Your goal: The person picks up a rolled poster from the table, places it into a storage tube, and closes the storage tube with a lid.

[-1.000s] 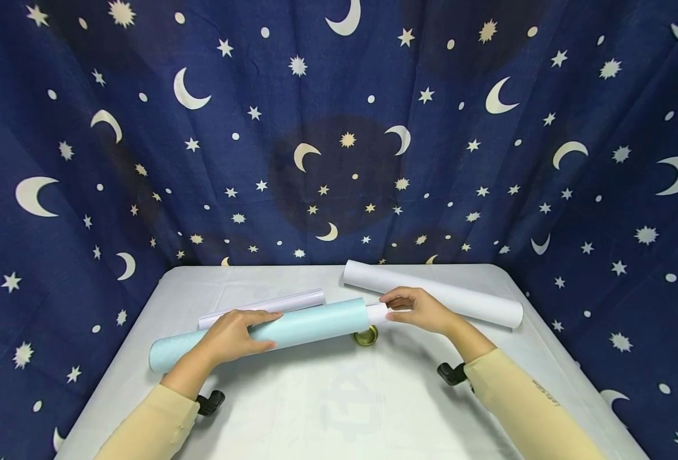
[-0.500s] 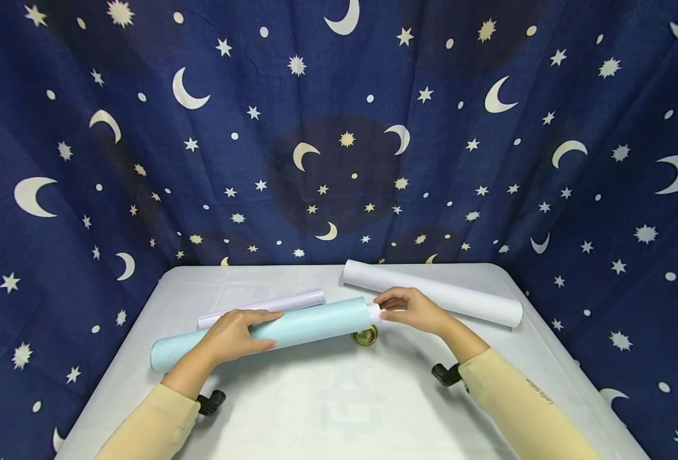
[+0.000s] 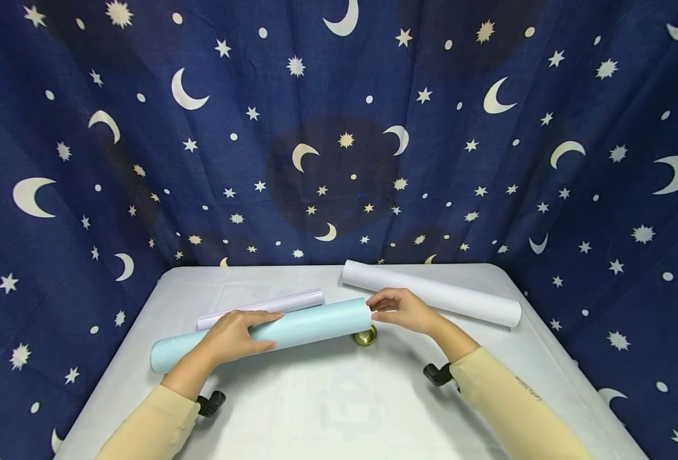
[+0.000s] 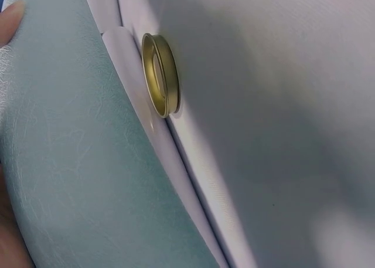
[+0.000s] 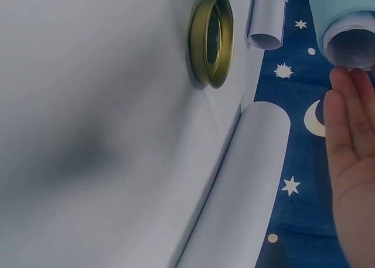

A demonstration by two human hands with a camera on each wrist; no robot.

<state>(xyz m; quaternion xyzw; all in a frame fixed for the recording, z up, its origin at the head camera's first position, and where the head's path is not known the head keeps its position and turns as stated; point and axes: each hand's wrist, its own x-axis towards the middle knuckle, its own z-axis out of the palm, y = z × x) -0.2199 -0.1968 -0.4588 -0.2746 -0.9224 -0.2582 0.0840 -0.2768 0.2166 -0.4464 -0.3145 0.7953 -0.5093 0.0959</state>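
Observation:
My left hand grips a light blue tube from above, thumb on the near side and fingers over the far side. The tube slants over the table, its right end higher in the head view. At that open end is my right hand. In the right wrist view, its straight fingers touch the rim of a white paper roll seated inside the tube. Only a sliver of that roll shows in the head view. Below the tube's right end, a round gold metal lid lies on the table.
Behind the tube lies a thin white paper roll. A thicker white roll lies slanted at the back right, beyond the right hand. A white cloth covers the table; a dark blue curtain with moons and stars hangs around it.
The right hand has moved left, and the white roll has slid deeper into the blue tube until almost none sticks out. The left hand and tube have stayed nearly still.

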